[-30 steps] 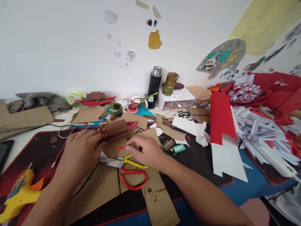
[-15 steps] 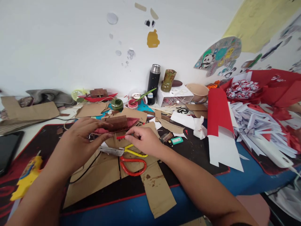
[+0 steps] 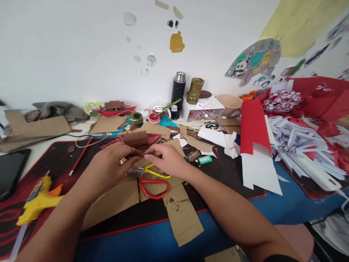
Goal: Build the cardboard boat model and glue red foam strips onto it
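Observation:
Both hands meet over the dark mat, fingertips nearly touching. Between them shows a small red strip, mostly covered by fingers. My left hand pinches its left end, and my right hand has thumb and forefinger closed on its right end. Just behind them rests a small red boat with a brown block on it. Scissors with one yellow and one red handle lie below my right hand, their blades partly under my left hand. Brown cardboard lies beneath.
A yellow glue gun, a red pencil and a phone are on the left. Behind stand paint jars and a black flask. A green lighter, red paper and white paper strips lie to the right.
My left hand has moved right and down to the red strip, its fingers now closed. More of the red pencil and glue gun shows.

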The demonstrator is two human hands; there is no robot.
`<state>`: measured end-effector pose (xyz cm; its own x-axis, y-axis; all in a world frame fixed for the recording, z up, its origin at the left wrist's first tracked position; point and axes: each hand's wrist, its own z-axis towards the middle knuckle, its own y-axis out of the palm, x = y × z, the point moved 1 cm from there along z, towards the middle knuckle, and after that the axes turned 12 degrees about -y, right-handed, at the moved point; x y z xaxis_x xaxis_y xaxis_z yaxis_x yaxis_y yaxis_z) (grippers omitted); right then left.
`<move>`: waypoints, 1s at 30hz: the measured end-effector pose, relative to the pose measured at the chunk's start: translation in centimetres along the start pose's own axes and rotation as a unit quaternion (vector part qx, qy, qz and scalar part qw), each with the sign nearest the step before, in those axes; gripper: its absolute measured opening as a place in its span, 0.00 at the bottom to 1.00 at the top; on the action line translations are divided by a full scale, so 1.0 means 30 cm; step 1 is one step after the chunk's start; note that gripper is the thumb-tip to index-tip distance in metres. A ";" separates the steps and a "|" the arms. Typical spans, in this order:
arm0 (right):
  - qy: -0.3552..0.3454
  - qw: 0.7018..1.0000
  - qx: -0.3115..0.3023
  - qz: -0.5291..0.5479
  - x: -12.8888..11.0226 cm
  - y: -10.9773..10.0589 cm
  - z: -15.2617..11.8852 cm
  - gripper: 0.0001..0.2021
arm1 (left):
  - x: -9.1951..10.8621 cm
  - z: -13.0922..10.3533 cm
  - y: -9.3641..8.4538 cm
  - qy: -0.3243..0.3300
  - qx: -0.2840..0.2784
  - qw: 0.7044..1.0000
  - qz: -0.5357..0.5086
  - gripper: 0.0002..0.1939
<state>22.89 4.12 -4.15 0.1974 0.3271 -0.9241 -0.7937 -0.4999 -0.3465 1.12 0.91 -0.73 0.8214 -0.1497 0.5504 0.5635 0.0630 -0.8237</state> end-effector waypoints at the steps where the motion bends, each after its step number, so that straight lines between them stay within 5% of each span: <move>1: -0.003 1.000 0.001 0.000 0.002 0.000 0.000 0.07 | 0.004 0.000 -0.004 -0.024 -0.009 1.000 -0.005 0.20; 8: -0.035 0.998 0.015 -0.042 0.011 -0.005 0.006 0.08 | 0.010 0.002 -0.026 -0.146 -0.100 0.983 -0.044 0.24; 30: -0.039 0.987 -0.018 -0.153 -0.010 -0.011 0.005 0.08 | -0.028 0.011 -0.022 -0.146 -0.148 0.978 -0.029 0.27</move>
<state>23.01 4.29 -3.75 0.3791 0.5269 -0.7607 -0.6826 -0.3959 -0.6143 0.10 1.31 -0.61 0.8036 0.1461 0.5769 0.5948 -0.2320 -0.7697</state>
